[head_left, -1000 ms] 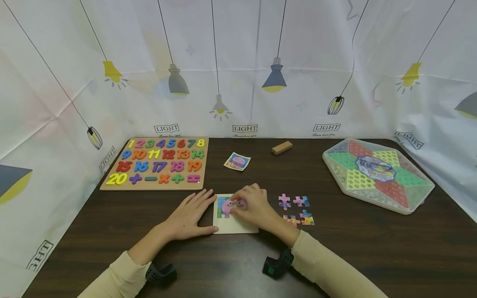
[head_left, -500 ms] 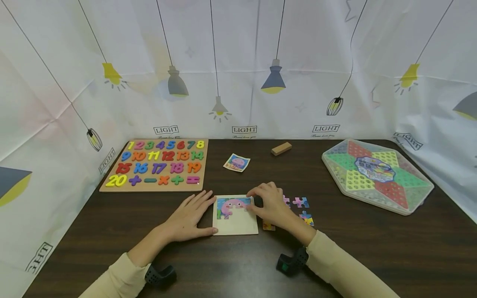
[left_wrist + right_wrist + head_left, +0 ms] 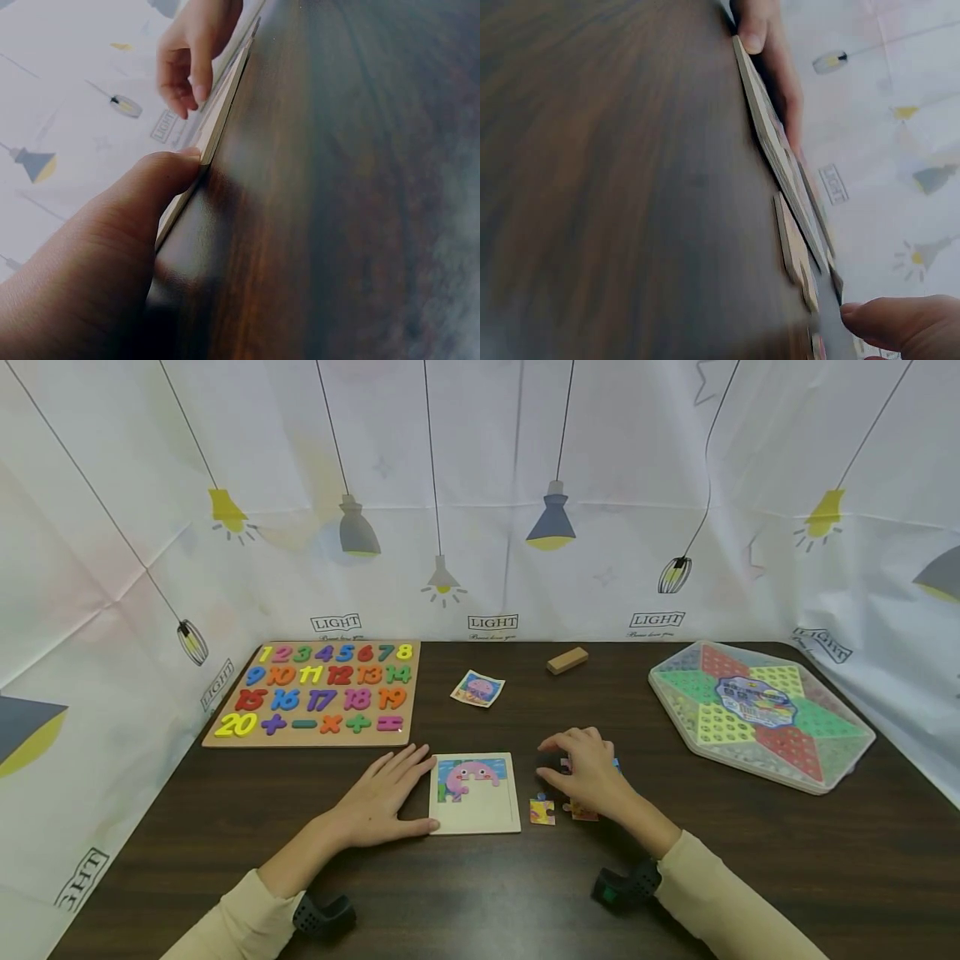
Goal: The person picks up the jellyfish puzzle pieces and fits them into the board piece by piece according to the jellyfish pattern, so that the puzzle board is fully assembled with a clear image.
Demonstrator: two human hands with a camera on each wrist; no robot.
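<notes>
A square wooden jigsaw tray [image 3: 476,818] lies on the table, its upper part filled with pieces showing a pink cartoon creature; its lower part is bare wood. My left hand [image 3: 381,802] rests spread at the tray's left side, thumb touching the edge, as the left wrist view also shows with the tray's rim [image 3: 225,105]. To the right, my right hand [image 3: 588,772] hovers over loose jigsaw pieces, fingers loosely bent, nothing visible between them. A yellow piece [image 3: 542,812] and an orange one [image 3: 584,812] lie below it; others are partly hidden beneath the hand.
A number board [image 3: 307,735] lies at the back left. Behind the tray are a small picture card [image 3: 477,688] and a wooden block [image 3: 567,660]. A hexagonal game board [image 3: 761,714] lies at the right. A printed cloth hangs behind the table.
My right hand has left the tray's upper part and moved right, over the loose pieces. This uncovers the tray's pink picture and the yellow piece beside it. The left hand stays put.
</notes>
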